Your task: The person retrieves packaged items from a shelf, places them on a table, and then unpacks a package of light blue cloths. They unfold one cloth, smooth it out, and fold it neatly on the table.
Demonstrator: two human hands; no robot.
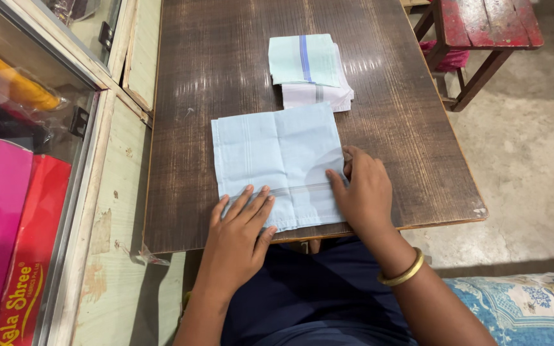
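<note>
At the bottom of the frame sit the person's dark blue lap and two bare forearms, the right one wearing one gold bangle (402,273) at the wrist; at lower right a corner of a blue patterned cloth (533,304) shows. One left hand (238,224) lies flat, its fingers (251,200) released and spread, pressing the near edge of a light blue handkerchief (277,160) at lower centre. One right hand (361,189) rests on the cloth's right edge, its fingers (336,182) curled at that edge; whether they pinch the fabric or only press on it I cannot tell. The handkerchief is a single one, spread out with fold creases and thin stripes near its borders, lying on the near part of a dark wooden bench (187,115), its near edge just at the bench's front rim. Beyond it, in the upper centre, stands one small stack of folded handkerchiefs (309,70), just apart from the spread cloth: two can be told apart, a pale green one with a blue stripe on top and a white one below, though more may be hidden under them. At left, a glass-fronted case (65,128) holds flat packets in red and pink (8,218). At upper right, one red wooden stool (482,29) stands on the concrete floor (527,160).
</note>
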